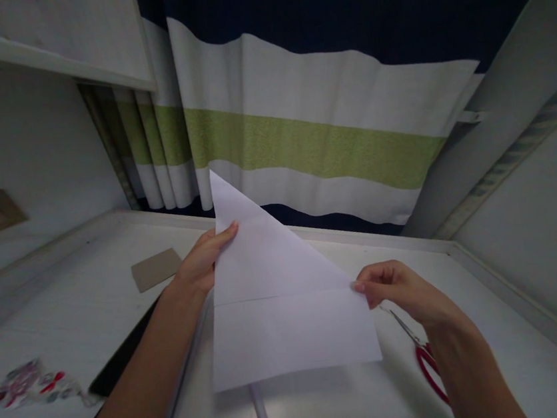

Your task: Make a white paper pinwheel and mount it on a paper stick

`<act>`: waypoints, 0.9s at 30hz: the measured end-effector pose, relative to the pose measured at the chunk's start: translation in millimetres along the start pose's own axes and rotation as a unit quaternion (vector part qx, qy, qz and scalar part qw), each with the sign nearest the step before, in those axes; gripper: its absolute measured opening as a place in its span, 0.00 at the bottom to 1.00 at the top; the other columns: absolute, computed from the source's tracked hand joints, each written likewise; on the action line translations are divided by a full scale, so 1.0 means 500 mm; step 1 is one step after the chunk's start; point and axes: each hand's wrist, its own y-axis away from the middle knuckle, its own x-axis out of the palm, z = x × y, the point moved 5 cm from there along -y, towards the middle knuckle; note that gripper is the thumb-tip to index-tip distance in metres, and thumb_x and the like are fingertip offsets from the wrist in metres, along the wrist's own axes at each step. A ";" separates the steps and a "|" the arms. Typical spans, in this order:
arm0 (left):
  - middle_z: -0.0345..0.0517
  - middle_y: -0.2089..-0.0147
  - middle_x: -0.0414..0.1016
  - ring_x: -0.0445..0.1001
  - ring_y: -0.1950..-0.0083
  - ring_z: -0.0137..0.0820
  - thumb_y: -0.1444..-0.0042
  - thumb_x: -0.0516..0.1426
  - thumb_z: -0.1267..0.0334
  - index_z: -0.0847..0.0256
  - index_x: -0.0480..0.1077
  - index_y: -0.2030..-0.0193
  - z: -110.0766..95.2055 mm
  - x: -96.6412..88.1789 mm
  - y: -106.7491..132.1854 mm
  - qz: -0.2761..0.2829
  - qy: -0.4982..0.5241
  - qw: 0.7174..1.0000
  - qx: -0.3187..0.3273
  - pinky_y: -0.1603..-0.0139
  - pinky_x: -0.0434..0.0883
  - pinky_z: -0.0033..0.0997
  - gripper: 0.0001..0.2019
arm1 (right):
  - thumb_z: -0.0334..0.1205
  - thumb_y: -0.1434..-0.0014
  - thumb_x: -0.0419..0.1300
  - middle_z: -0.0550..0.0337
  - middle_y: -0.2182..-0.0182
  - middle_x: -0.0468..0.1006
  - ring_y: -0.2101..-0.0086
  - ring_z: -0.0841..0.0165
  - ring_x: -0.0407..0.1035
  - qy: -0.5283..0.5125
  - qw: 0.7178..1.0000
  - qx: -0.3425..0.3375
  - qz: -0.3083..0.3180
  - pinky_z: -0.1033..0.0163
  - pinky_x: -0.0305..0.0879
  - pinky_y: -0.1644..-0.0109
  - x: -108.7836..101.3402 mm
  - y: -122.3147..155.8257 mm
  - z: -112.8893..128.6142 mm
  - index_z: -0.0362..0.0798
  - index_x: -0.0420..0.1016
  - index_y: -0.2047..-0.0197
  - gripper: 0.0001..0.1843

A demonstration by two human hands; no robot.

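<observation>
Hanging at the far side, a striped curtain (301,139) backs the white table (69,313). Over the table's middle a folded white paper (279,303) is held up. The left hand (199,265) grips its left edge and the right hand (398,289) pinches its right corner. Red scissors (423,355) lie on the table near the right wrist.

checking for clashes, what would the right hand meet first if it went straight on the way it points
The right hand points left and already pinches the folded white paper sheet at its right edge, so that sheet comes first; beyond it probably the left hand, though depth is unclear.
</observation>
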 end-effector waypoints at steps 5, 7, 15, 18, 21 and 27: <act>0.49 0.65 0.77 0.75 0.65 0.34 0.46 0.51 0.70 0.68 0.69 0.59 0.004 0.021 0.001 0.006 0.028 0.998 0.048 0.64 0.73 0.29 0.09 | 0.44 0.53 0.60 0.63 0.80 0.70 0.78 0.73 0.62 -0.008 0.989 -0.068 -0.134 0.68 0.58 0.74 -0.034 0.007 0.018 0.46 0.71 0.76 0.10; 0.49 0.62 0.76 0.75 0.62 0.33 0.45 0.50 0.70 0.67 0.69 0.60 0.003 0.033 0.003 0.027 0.038 0.996 0.071 0.62 0.72 0.28 0.09 | 0.44 0.52 0.59 0.63 0.78 0.70 0.76 0.72 0.62 -0.011 0.974 -0.099 -0.203 0.68 0.57 0.73 -0.056 0.016 0.023 0.47 0.71 0.73 0.09; 0.42 0.53 0.71 0.67 0.50 0.36 0.46 0.50 0.60 0.60 0.67 0.59 -0.080 0.028 0.074 -0.049 -0.143 0.951 0.269 0.52 0.67 0.33 0.11 | 0.46 0.53 0.60 0.61 0.77 0.72 0.79 0.70 0.63 0.003 0.941 -0.104 -0.321 0.67 0.56 0.79 -0.151 0.089 0.033 0.51 0.71 0.69 0.09; 0.36 0.45 0.62 0.59 0.44 0.35 0.46 0.50 0.60 0.56 0.61 0.49 -0.138 0.031 0.163 -0.259 -0.357 0.774 0.454 0.44 0.58 0.32 0.16 | 0.45 0.56 0.62 0.60 0.79 0.73 0.82 0.69 0.64 0.013 0.953 -0.063 -0.296 0.67 0.56 0.83 -0.185 0.117 0.046 0.50 0.72 0.70 0.10; 0.37 0.46 0.63 0.60 0.45 0.37 0.46 0.49 0.59 0.53 0.60 0.48 -0.123 0.083 0.193 -0.199 -0.544 0.681 0.447 0.43 0.54 0.32 0.17 | 0.45 0.56 0.62 0.61 0.81 0.71 0.83 0.70 0.64 0.044 0.982 0.007 -0.184 0.67 0.58 0.83 -0.191 0.124 0.061 0.49 0.72 0.72 0.10; 0.47 0.60 0.74 0.71 0.59 0.40 0.46 0.46 0.48 0.57 0.68 0.58 0.069 0.184 0.183 0.233 -0.671 0.675 0.202 0.61 0.64 0.37 0.19 | 0.45 0.50 0.56 0.63 0.80 0.71 0.79 0.72 0.64 0.191 0.980 0.002 0.052 0.69 0.59 0.78 -0.140 0.094 0.083 0.46 0.71 0.73 0.11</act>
